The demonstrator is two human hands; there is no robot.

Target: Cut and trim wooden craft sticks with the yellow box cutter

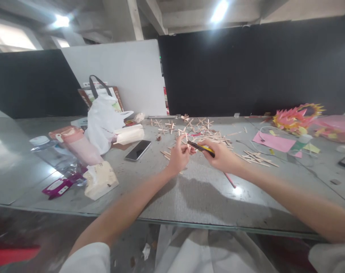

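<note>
My left hand [178, 156] is raised over the grey table [195, 197], fingers pinched on a small wooden stick piece [186, 141]. My right hand [222, 155] is closed round a yellow and black utility knife [202, 148], whose tip points at the stick in the left hand. Just beyond both hands lies a scatter of several wooden sticks and stick crosses [189, 129]. More loose sticks [257, 157] lie to the right of my right hand. A pink pencil [229, 180] lies on the table under my right wrist.
A black phone [138, 149] lies left of my hands. Further left are a white plastic bag [102, 121], a pink bottle [75, 146], a clear bottle [54, 157] and a tissue pack [100, 180]. Pink paper [273, 142] and a colourful paper craft [294, 119] sit at right.
</note>
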